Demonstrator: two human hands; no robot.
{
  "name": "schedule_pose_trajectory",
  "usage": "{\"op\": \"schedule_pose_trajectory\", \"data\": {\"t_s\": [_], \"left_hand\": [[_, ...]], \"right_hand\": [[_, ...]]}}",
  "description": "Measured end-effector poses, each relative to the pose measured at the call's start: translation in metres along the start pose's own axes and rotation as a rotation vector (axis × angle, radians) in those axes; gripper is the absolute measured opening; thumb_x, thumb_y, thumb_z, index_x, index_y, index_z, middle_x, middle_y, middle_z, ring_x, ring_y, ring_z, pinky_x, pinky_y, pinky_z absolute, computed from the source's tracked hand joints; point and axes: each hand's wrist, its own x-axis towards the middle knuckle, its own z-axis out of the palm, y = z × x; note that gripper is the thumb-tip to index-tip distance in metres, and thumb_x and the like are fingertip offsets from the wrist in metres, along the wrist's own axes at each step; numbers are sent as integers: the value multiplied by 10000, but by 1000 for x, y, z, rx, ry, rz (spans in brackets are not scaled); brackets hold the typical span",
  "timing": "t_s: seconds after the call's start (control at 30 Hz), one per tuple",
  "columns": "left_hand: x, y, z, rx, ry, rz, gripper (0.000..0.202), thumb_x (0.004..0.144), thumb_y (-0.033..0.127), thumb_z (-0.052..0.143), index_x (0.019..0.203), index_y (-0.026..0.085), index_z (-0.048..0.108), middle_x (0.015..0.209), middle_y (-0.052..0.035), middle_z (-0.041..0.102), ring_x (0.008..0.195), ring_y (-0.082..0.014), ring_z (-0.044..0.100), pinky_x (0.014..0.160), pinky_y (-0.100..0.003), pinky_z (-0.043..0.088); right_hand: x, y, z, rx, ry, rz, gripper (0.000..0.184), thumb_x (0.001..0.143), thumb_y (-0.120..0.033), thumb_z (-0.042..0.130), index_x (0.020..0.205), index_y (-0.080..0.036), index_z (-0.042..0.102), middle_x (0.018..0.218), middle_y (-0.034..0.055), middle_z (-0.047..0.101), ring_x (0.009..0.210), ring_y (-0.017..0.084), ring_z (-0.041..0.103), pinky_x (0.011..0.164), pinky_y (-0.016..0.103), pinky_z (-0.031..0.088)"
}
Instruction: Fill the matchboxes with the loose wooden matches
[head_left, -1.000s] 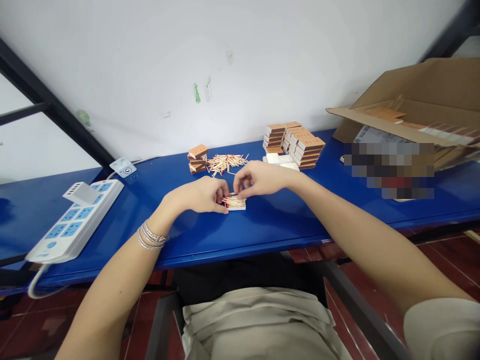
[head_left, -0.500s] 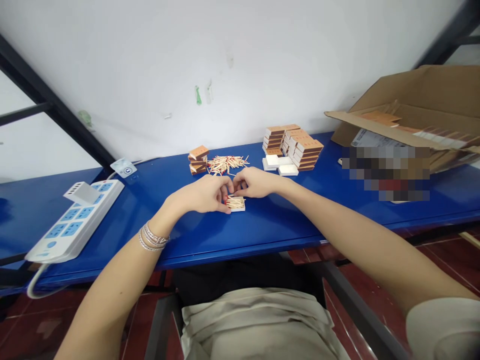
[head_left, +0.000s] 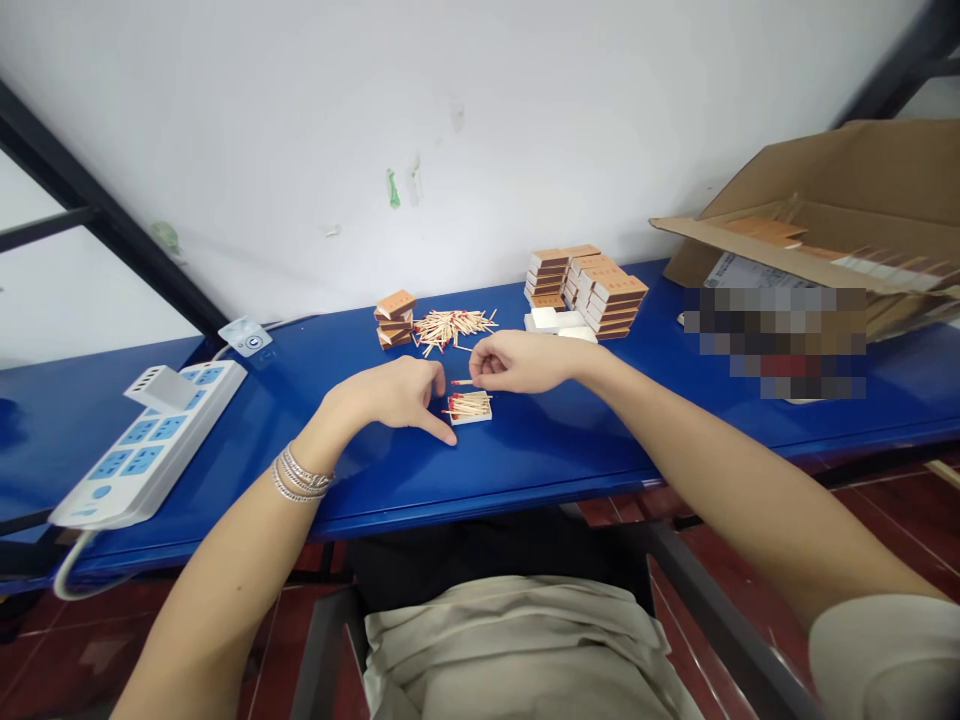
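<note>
1. The matchbox tray (head_left: pixel 472 410), full of matches, lies on the blue bench (head_left: pixel 525 450).
2. The left hand (head_left: pixel 390 393) rests just left of the tray, thumb and forefinger spread.
3. The right hand (head_left: pixel 519 360) pinches one match (head_left: pixel 460 382) by the tray's far edge.

One open match tray (head_left: pixel 471 410), one pinched match (head_left: pixel 460 382), one power strip (head_left: pixel 150 445), one carton (head_left: pixel 862 170).

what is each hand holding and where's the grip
The right hand pinches one matchstick by one end, the rest poking out near the tray of matches. The left hand holds nothing, resting beside the tray.
</note>
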Motion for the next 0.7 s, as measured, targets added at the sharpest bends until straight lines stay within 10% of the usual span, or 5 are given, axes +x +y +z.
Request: {"op": "schedule_pose_trajectory", "data": {"t_s": [0.43,0.7], "left_hand": [[8,-1,7,-48,28,145,360,716,388,721,969,169,590,773,-9,671,662,-152,607,604,-258,423],[9,-3,4,-77,87,126,365,711,295,716,1030,165,597,811,-14,679,700,-154,622,643,-262,447]], "right_hand": [[-3,3,-3,-71,-142,69,691,548,-547,798,1086,-186,557,922,43,664,731,172,590,610,274,414],[1,-3,4,-110,-104,75,507,688,-504,726,1042,-178,567,884,47,673,729,171,602,617,273,409]]}}
